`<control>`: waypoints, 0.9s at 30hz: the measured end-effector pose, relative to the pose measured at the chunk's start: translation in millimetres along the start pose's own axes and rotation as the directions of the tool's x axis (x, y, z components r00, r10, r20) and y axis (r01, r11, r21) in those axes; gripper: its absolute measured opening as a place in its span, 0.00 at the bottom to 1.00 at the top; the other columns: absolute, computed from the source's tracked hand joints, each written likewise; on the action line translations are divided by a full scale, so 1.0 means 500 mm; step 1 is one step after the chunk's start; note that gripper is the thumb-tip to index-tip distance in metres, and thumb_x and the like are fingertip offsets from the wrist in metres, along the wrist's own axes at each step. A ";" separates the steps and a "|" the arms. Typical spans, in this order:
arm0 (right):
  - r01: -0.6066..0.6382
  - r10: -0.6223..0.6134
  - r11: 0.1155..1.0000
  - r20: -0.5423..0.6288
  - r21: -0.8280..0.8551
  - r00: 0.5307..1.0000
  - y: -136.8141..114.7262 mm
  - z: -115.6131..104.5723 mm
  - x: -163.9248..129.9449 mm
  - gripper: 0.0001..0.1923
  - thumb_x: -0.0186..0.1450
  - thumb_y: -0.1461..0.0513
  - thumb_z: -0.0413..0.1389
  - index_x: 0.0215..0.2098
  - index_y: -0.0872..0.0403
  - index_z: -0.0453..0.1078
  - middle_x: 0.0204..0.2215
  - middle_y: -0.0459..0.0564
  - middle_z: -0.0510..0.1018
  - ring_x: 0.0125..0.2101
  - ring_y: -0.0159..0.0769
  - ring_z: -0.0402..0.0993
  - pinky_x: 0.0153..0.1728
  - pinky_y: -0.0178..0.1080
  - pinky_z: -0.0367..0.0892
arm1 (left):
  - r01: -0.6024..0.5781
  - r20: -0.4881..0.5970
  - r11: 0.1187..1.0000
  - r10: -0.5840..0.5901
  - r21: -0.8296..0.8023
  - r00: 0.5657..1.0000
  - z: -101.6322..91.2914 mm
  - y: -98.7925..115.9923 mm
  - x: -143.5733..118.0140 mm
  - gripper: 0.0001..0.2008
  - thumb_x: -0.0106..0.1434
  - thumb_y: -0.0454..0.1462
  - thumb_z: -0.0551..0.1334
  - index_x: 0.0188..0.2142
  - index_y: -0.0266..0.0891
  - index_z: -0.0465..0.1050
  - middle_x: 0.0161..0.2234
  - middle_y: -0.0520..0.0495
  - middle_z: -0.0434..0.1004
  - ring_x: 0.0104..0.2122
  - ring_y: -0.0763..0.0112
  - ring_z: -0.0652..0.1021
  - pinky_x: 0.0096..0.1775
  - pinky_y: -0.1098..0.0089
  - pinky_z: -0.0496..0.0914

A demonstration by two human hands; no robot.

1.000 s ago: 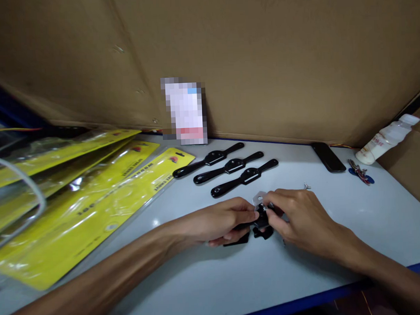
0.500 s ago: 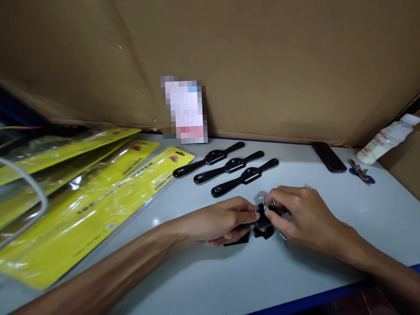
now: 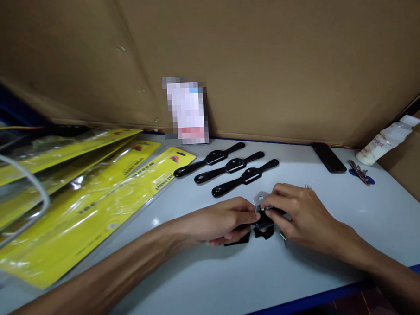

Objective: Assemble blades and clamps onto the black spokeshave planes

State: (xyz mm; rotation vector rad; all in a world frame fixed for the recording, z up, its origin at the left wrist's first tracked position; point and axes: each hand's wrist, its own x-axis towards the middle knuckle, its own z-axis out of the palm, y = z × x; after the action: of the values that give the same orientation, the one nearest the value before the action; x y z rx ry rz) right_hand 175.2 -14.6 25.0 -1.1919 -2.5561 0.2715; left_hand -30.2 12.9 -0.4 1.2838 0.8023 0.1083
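Beyond and left of the held spokeshave [image 3: 266, 221], three spokeshave bodies [image 3: 234, 165] lie with no blade visible. The left hand [image 3: 230, 218] closes around the held spokeshave's handle; a silver plate [image 3: 260, 198], probably its blade, sits against the body, where the right hand [image 3: 296, 209] pinches a small metal fitting [image 3: 264, 209], mostly hidden. The unit appears part-assembled: a black notched plate [image 3: 264, 233] on its near side seems unattached. Across the pale tabletop [image 3: 201, 283], yellow blister packs [image 3: 94, 223] lie left of the held spokeshave; right of it are a phone [image 3: 328, 157], keys [image 3: 362, 172] and a bottle [image 3: 383, 143]. Cardboard [image 3: 279, 66] stands behind.
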 end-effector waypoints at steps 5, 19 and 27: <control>0.048 -0.048 0.998 0.001 0.051 0.999 0.005 -0.007 -0.002 0.15 0.66 0.71 0.52 0.45 0.51 0.75 0.38 0.49 0.75 0.37 0.36 0.69 0.35 0.37 0.61 | -0.001 0.002 1.000 0.001 0.003 1.000 0.001 0.000 0.000 0.19 0.64 0.52 0.58 0.27 0.43 0.59 0.13 0.63 0.55 0.11 0.81 0.50 0.13 0.75 0.46; 0.152 -0.152 0.988 -0.012 0.012 0.988 0.028 0.005 0.007 0.11 0.72 0.65 0.51 0.34 0.56 0.73 0.30 0.48 0.73 0.33 0.34 0.66 0.33 0.37 0.60 | -0.022 0.017 1.000 0.022 -0.018 1.000 -0.001 -0.007 0.004 0.21 0.63 0.52 0.58 0.22 0.42 0.58 0.12 0.62 0.55 0.10 0.82 0.51 0.12 0.76 0.45; 0.362 -0.403 0.857 -0.041 -0.366 0.914 0.018 0.002 0.006 0.15 0.67 0.73 0.47 0.35 0.55 0.74 0.33 0.51 0.75 0.35 0.37 0.62 0.26 0.38 0.51 | -0.019 0.011 0.999 0.019 -0.039 1.000 0.000 -0.005 0.005 0.18 0.61 0.51 0.60 0.25 0.43 0.59 0.12 0.63 0.54 0.10 0.81 0.50 0.11 0.77 0.46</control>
State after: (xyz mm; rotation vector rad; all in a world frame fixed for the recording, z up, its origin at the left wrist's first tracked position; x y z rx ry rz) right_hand 179.3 -6.5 21.9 -0.7367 -2.7329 -0.3535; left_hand -29.3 13.2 -3.9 1.2542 0.7749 0.1315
